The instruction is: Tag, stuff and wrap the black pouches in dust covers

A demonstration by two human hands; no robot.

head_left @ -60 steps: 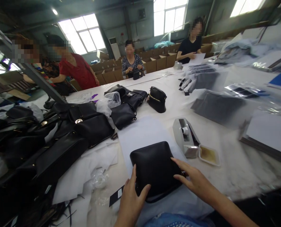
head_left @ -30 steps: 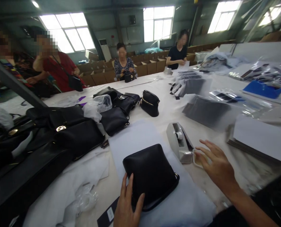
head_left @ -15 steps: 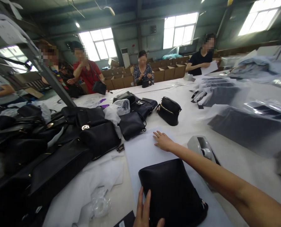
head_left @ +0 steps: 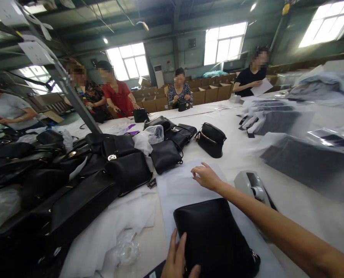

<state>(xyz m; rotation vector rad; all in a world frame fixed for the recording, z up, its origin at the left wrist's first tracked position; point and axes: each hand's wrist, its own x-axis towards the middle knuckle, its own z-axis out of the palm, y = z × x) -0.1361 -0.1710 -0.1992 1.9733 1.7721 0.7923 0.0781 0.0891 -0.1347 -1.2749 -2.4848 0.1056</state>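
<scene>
A black handbag (head_left: 215, 235) lies flat on sheets of white paper (head_left: 174, 189) in front of me. My left hand (head_left: 174, 256) rests against the bag's left edge, fingers spread and thumb over its near part. Beyond the bag, my right hand (head_left: 208, 177) is over the far part of the paper with bent fingers apart; I see nothing held in it. My right forearm passes across the bag's far right corner. Beside that arm stands a grey tape dispenser (head_left: 248, 183).
Black bags (head_left: 128, 172) are piled on the left, and one black bag (head_left: 211, 139) stands upright farther off. Clear plastic (head_left: 128, 247) lies at the near left. Grey wrapped stacks (head_left: 305, 158) are on the right. Several co-workers are around the far side, before cardboard boxes (head_left: 212, 92).
My right hand's fingers have gone from spread flat on the paper to bent and lifted. My left hand stays at the bag. The view has shifted slightly; a co-worker in red has lowered an arm.
</scene>
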